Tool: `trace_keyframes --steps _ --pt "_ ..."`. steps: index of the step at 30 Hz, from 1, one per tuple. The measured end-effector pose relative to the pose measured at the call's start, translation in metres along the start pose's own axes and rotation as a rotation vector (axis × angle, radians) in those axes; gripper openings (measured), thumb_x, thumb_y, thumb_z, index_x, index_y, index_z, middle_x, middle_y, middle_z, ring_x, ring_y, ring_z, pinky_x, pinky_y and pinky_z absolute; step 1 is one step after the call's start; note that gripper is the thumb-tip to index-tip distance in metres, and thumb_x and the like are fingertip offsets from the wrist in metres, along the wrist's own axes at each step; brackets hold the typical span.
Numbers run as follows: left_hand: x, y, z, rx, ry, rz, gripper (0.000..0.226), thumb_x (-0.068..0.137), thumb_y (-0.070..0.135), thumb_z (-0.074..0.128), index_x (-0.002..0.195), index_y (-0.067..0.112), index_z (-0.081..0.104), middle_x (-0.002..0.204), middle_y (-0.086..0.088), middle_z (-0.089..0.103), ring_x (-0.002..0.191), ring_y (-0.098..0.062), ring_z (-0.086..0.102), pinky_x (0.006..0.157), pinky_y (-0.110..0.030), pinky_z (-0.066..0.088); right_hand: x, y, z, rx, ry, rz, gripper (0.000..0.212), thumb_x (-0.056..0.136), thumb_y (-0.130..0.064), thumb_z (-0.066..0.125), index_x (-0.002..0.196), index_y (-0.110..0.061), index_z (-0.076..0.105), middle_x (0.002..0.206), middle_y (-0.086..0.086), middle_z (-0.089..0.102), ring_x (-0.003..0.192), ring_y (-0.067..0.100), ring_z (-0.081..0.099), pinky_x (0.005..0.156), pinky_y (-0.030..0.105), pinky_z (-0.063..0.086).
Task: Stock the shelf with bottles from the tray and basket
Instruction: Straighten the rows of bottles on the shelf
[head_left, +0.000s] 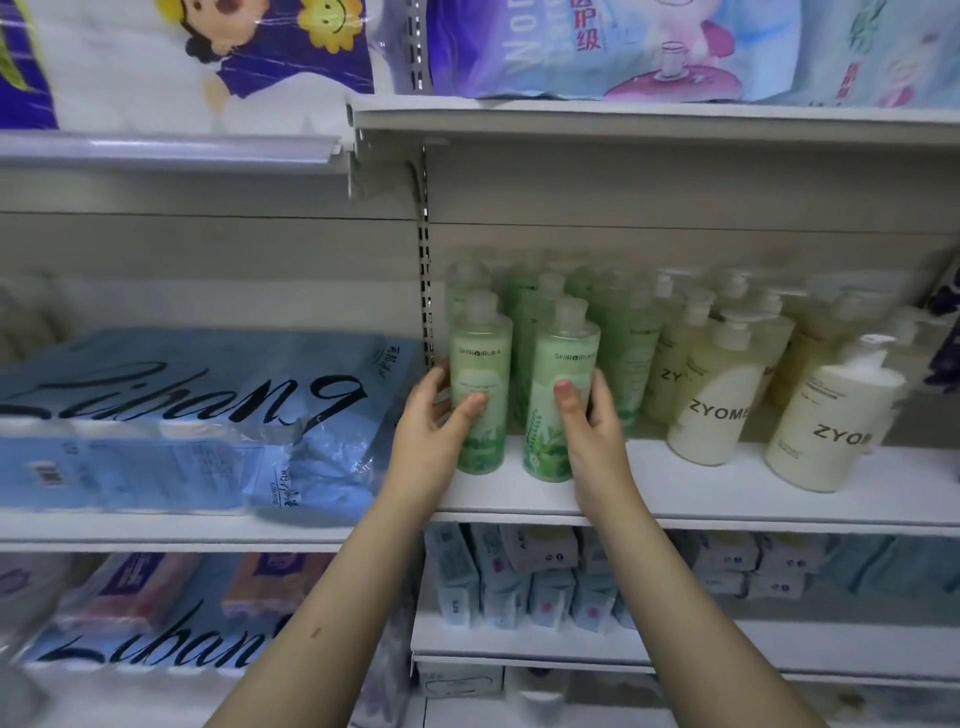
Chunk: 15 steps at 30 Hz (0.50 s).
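Item 1: left green bottle, marked SHIROIRUKA, translucent cap. It stands on the white shelf, in front of the rows of the same stock. It sits inside your left grip, against the palm side.

Item 2: right green bottle, same label and cap. It stands just beside item 1 with a narrow gap between them, its base on the same shelf. It sits inside your right grip.

Left grip: half closed. Your thumb lies across the front of the label and your fingers curl round the bottle's left side and out of sight behind it.

Right grip: half closed, mirroring the left. Your thumb presses the front of the label and your fingers wrap the bottle's right side.

Item 3: rear green bottles, several upright rows directly behind the two held ones.

Item 4: cream pump bottles, marked ZYOME, on the same shelf to the right of the green stock.

Item 5: blue tissue pack, lying on the neighbouring shelf bay to the left.

Item 6: small boxed goods, packed on the shelf below.
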<state>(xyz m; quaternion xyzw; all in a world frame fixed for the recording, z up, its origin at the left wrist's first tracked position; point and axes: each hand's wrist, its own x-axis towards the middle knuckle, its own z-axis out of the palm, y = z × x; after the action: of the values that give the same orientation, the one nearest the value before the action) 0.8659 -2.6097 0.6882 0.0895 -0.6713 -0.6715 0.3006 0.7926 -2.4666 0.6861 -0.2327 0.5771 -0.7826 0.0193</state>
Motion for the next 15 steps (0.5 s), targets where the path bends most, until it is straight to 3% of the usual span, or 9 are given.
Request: trace_keyframes --steps 4,9,15 --pt "-0.008 0.001 -0.003 0.034 -0.02 0.025 0.066 0.086 0.032 0.071 0.144 0.018 0.042 0.135 -0.002 0.057 0.119 -0.014 0.059 0.1 -0.039 0.05 -0.001 -0.002 -0.001 -0.005 -0.009 0.003 0.061 0.084 -0.044 0.06 0.141 -0.024 0.046 0.13 -0.005 0.062 0.116 0.01 0.061 0.1 0.036 0.05" --pt "-0.017 0.006 -0.003 0.061 -0.024 0.063 0.059 0.09 0.025 0.066 0.144 0.021 0.043 0.134 0.001 0.058 0.115 -0.009 0.06 0.095 -0.027 0.052 -0.004 -0.003 -0.001 0.001 -0.022 0.004 0.056 0.085 -0.043 0.06 0.137 -0.025 0.049 0.128 -0.006 0.064 0.116 0.01 0.062 0.098 0.035 0.051" --pt "-0.019 0.005 -0.004 0.067 -0.042 0.063 0.062 0.087 0.033 0.069 0.143 0.025 0.043 0.132 0.004 0.059 0.115 -0.008 0.06 0.095 -0.028 0.051 -0.006 -0.005 0.0 -0.002 -0.013 -0.004 0.048 0.085 -0.042 0.061 0.131 -0.03 0.053 0.123 -0.009 0.066 0.114 0.008 0.063 0.095 0.032 0.051"
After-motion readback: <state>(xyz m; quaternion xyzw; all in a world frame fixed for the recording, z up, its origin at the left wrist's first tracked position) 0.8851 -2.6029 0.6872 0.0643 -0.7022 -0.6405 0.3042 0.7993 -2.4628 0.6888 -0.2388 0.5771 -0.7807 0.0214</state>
